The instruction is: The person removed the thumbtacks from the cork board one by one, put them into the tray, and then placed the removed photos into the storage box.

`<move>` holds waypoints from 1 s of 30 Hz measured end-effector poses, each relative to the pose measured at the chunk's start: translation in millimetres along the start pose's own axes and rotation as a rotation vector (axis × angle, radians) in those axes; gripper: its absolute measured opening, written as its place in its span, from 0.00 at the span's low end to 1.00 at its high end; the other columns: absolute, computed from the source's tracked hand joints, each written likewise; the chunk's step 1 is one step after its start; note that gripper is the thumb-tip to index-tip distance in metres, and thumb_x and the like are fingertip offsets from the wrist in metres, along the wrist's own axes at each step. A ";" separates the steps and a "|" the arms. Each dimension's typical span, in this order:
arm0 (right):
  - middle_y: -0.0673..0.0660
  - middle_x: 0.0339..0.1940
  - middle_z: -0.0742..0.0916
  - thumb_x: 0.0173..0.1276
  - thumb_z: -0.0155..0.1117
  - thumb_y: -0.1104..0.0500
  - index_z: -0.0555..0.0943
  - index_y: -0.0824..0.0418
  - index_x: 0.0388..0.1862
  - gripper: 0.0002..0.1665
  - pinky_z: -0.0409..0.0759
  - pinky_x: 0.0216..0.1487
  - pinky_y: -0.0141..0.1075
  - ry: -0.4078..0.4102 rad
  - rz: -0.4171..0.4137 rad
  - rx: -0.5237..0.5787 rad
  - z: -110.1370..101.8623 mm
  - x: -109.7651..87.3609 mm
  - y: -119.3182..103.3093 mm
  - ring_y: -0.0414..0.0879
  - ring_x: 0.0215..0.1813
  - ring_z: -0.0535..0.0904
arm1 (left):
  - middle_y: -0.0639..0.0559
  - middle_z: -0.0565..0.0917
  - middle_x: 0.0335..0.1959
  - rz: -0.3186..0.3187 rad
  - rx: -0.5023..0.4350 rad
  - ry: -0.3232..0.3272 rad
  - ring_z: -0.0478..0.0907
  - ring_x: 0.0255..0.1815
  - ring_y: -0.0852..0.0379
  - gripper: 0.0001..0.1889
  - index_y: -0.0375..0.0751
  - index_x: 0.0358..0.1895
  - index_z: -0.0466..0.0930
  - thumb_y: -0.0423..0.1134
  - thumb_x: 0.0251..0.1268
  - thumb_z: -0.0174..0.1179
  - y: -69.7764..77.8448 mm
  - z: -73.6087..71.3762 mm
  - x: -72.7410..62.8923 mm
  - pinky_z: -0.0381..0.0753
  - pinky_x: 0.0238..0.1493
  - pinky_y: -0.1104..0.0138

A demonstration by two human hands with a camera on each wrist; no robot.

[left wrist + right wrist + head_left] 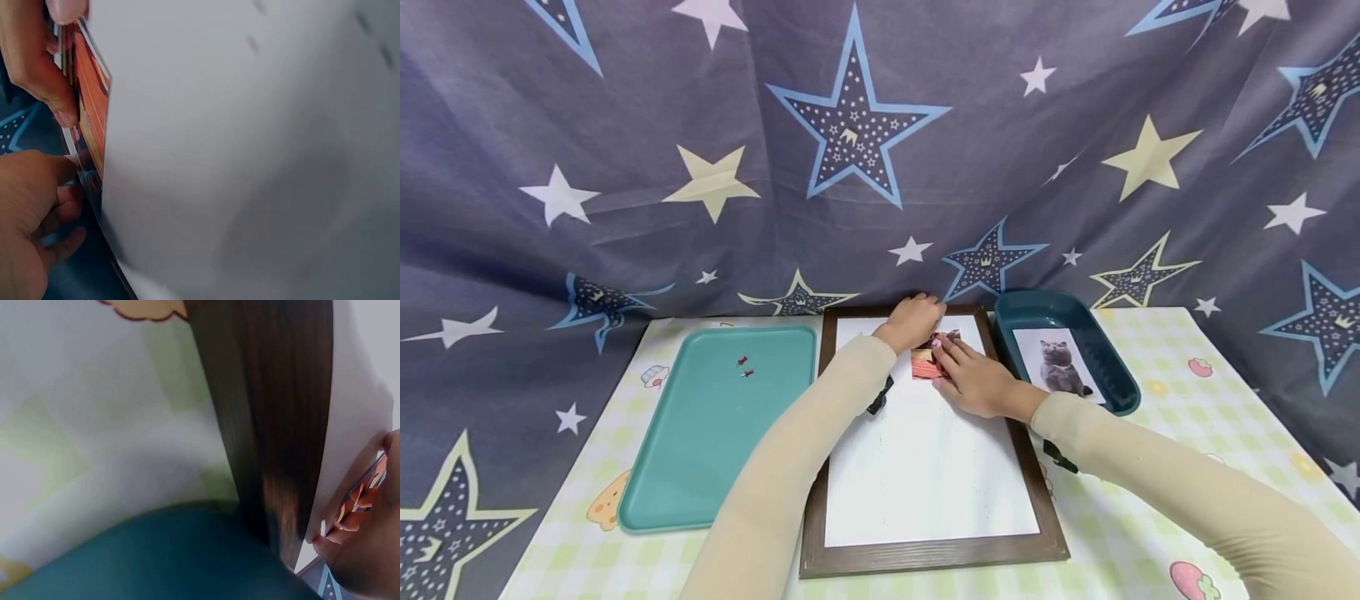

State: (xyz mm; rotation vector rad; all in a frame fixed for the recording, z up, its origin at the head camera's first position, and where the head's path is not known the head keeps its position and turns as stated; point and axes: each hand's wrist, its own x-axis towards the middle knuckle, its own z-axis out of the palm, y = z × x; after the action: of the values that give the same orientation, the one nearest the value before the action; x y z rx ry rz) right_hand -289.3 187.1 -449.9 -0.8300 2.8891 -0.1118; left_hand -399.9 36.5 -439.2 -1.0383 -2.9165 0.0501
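Note:
A small printed picture (925,367) in orange and red lies near the far edge of a white board (925,467) with a dark brown wooden frame (936,557). My right hand (977,383) presses on the picture from the right, fingers extended across it. At the picture's far edge is my left hand (916,321), its other fingers bent in the left wrist view, one fingertip (70,164) right at the edge. I cannot tell whether this hand pinches anything; its grip is hidden. The hands cover much of the picture.
To the left lies a teal tray (700,467) with two red push pins (745,367) on it. A dark teal basin (1116,367) stands against the frame's right side, holding a cat picture (1060,367). A starry curtain (775,233) hangs behind the checked tablecloth (1120,517).

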 end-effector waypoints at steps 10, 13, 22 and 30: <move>0.65 0.84 0.58 0.82 0.42 0.40 0.55 0.65 0.82 0.42 0.59 0.82 0.54 -0.003 0.004 0.003 0.3 1.7 -2.4 0.63 0.84 0.53 | 0.42 0.86 0.46 -0.088 -0.406 0.022 0.83 0.52 0.47 0.07 0.35 0.47 0.83 0.29 0.74 0.56 -7.6 3.1 -0.4 0.81 0.58 0.60; 0.66 0.84 0.58 0.83 0.42 0.41 0.55 0.65 0.82 0.41 0.59 0.81 0.54 -0.010 0.004 -0.001 -1.4 2.3 -4.0 0.64 0.84 0.53 | 0.42 0.88 0.46 -0.116 -0.487 0.035 0.83 0.52 0.47 0.08 0.33 0.45 0.85 0.27 0.71 0.57 -11.5 4.4 2.1 0.81 0.58 0.61; 0.66 0.84 0.57 0.83 0.42 0.40 0.54 0.65 0.82 0.41 0.58 0.82 0.55 -0.045 0.020 -0.003 -4.9 1.3 -6.7 0.64 0.84 0.51 | 0.43 0.89 0.36 -0.158 -0.669 0.064 0.79 0.37 0.55 0.08 0.33 0.40 0.89 0.27 0.60 0.62 -19.2 1.5 -2.2 0.79 0.42 0.70; 0.67 0.83 0.59 0.82 0.44 0.43 0.57 0.67 0.81 0.40 0.61 0.80 0.56 -0.024 0.015 0.002 -8.1 -0.9 -5.3 0.65 0.83 0.54 | 0.43 0.88 0.38 -0.173 -0.697 0.073 0.79 0.40 0.53 0.08 0.33 0.40 0.88 0.27 0.61 0.61 -15.1 0.7 -0.7 0.78 0.45 0.71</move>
State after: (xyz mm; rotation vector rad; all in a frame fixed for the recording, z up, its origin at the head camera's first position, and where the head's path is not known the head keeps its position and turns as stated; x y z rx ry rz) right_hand -286.9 183.3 -441.2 -0.8036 2.8717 -0.1019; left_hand -409.0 24.4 -439.3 -0.7912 -2.9829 -1.0443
